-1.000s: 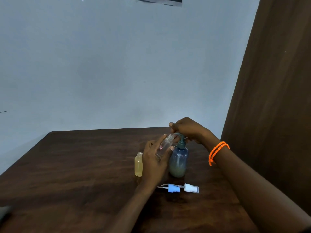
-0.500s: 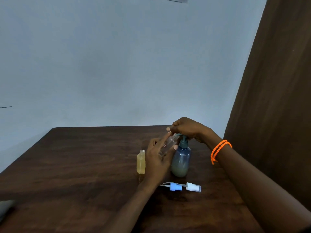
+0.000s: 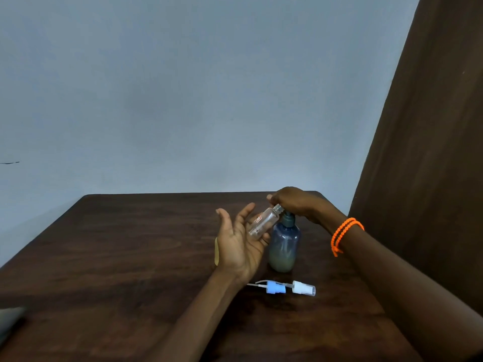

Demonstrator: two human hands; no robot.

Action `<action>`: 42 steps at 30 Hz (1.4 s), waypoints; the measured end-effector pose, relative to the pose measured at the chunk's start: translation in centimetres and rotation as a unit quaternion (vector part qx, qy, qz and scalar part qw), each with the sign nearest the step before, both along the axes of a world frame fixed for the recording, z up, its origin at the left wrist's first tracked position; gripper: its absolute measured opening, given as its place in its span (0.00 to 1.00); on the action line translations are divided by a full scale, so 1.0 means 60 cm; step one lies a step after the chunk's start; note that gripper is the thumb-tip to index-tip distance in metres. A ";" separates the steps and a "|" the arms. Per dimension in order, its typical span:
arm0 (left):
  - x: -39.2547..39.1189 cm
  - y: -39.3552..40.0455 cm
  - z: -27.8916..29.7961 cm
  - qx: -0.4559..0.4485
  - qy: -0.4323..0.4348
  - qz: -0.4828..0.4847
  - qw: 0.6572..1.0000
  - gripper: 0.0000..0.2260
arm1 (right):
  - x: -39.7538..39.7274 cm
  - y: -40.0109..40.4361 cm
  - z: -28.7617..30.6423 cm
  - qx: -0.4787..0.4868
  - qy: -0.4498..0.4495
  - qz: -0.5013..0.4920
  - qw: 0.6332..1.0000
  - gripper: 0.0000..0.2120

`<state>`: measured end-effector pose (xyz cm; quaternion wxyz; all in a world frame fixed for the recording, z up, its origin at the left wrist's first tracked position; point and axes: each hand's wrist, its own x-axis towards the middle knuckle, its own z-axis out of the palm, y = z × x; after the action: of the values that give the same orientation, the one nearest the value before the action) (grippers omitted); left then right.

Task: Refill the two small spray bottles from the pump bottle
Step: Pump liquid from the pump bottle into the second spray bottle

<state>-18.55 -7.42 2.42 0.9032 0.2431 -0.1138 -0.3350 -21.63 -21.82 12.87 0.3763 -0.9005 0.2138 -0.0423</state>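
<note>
The blue translucent plastic pump bottle [image 3: 284, 246] is standing upright near the middle of the dark brown wooden table [image 3: 117, 257], holding a pale greenish liquid in its lower part. The right hand [image 3: 294, 203] is lying curled over the bottle's dark pump head, covering it and pressing on its top. A small clear plastic spray bottle [image 3: 262, 223], uncapped and looking empty, is tilting with its threaded neck up against the pump's spout. The left hand [image 3: 239, 241] is turned palm up with its fingers spread; the clear bottle's base is resting between thumb and palm there, so the grasp is loose at best, and how firmly it is held cannot be told. Just behind that hand, a small yellow-filled plastic bottle [image 3: 216, 253] is showing only as a thin strip. Nearer the camera, a blue spray cap with its thin dip tube [image 3: 273, 287] and a white spray cap [image 3: 303, 288] are lying on their sides, end to end. An orange beaded bracelet [image 3: 345, 232] is circling the right wrist.
</note>
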 end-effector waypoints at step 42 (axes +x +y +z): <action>0.013 0.010 0.002 0.042 0.036 -0.034 0.998 0.45 | -0.010 0.019 0.020 -0.086 0.077 -0.031 0.993 0.14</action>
<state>-17.78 -6.81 2.52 0.8836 0.2645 -0.0751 -0.3789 -22.24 -20.70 14.06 0.2785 -0.9230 0.2656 -0.0032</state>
